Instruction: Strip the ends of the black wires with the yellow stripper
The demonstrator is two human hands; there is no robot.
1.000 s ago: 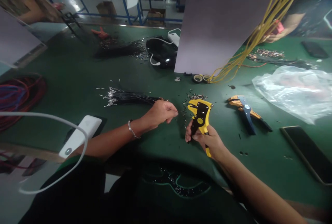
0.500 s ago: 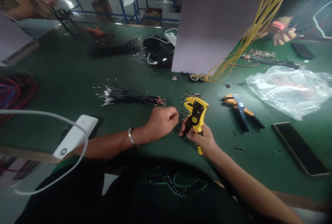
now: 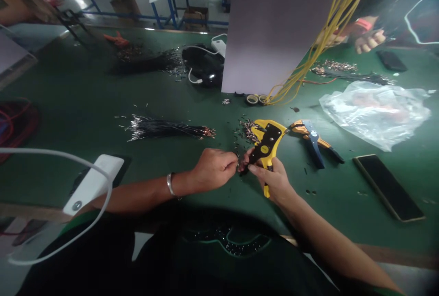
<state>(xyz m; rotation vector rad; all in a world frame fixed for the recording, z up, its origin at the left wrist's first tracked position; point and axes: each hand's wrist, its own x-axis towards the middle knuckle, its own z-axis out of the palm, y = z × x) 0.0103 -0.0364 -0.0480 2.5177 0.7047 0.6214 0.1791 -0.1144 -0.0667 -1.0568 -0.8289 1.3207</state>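
yellow and black, the wire stripper (image 3: 265, 149) is gripped in the right hand (image 3: 269, 172), with fingers clamped around its handles; the right forearm is angled in from between four and five o'clock. the left hand (image 3: 216, 168) is held at nine o'clock from the right, its back turned up, thumb and fingers drawn together; whether anything is pinched there cannot be told. metal clippings (image 3: 247, 130) are scattered at eleven o'clock from the right hand. on the green table (image 3: 82, 99), a black wire bundle (image 3: 168, 128) is laid at ten o'clock from the left.
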